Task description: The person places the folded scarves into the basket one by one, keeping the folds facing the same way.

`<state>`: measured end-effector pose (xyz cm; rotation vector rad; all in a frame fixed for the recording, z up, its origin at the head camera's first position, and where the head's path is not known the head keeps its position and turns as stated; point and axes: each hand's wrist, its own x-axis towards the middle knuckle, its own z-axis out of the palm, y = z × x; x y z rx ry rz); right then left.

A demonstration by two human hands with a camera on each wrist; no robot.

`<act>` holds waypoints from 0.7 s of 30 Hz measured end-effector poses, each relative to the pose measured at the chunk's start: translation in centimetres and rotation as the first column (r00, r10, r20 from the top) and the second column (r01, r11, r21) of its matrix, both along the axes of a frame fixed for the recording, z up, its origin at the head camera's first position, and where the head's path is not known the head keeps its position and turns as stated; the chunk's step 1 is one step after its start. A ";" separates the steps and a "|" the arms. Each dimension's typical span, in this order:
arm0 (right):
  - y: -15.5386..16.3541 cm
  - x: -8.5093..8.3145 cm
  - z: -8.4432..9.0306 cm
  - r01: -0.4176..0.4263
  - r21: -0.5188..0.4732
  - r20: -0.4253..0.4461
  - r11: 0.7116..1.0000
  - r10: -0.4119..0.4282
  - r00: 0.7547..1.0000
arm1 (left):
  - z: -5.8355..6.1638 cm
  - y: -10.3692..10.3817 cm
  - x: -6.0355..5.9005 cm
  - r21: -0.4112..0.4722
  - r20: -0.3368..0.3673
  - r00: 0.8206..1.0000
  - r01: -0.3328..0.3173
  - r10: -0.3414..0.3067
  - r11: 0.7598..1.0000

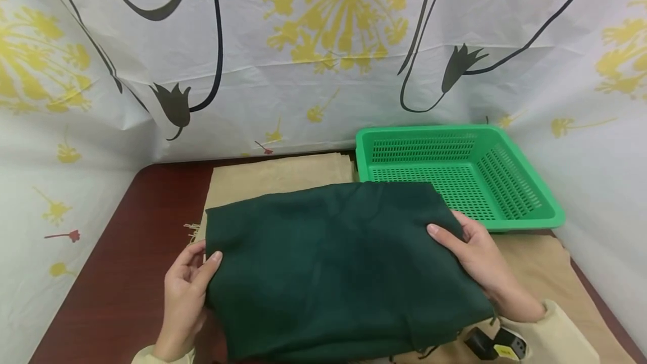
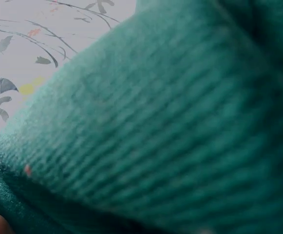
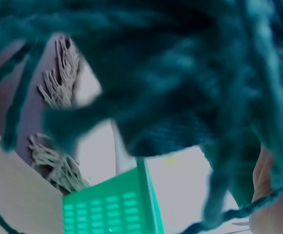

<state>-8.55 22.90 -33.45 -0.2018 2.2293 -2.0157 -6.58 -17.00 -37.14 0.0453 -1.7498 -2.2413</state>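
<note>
A dark green folded scarf (image 1: 333,268) is held up in front of the person, spread between both hands. My left hand (image 1: 184,291) pinches its left edge, thumb on top and fingers behind. The right hand (image 1: 485,263) grips the opposite edge, also with the thumb on top; its other fingers are partly hidden by the fabric. In the left wrist view the scarf's ribbed weave (image 2: 156,126) fills most of the picture. Twisted green fringe (image 3: 224,146) hangs close to the camera in the right wrist view.
A green plastic basket (image 1: 531,184) stands at the back right. Beige fringed cloth (image 1: 283,173) lies behind the scarf, with more beige cloth (image 1: 546,268) at right. The dark red table (image 1: 121,251) shows at left. A flower-patterned white curtain (image 1: 313,100) encloses the table.
</note>
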 end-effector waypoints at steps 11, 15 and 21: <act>2.1 -1.3 1.6 0.044 0.165 -0.079 0.985 -0.032 0.996 | 0.7 1.5 -1.7 -0.034 0.022 0.992 0.124 -0.123 0.992; 2.8 -1.8 1.9 0.052 0.185 -0.084 0.981 -0.036 0.996 | 0.9 1.9 -2.4 -0.019 0.076 0.987 0.145 -0.143 0.989; 3.7 -2.1 2.1 0.100 0.251 -0.086 0.963 -0.081 0.993 | 0.9 2.5 -3.6 0.044 0.136 0.975 0.171 -0.176 0.984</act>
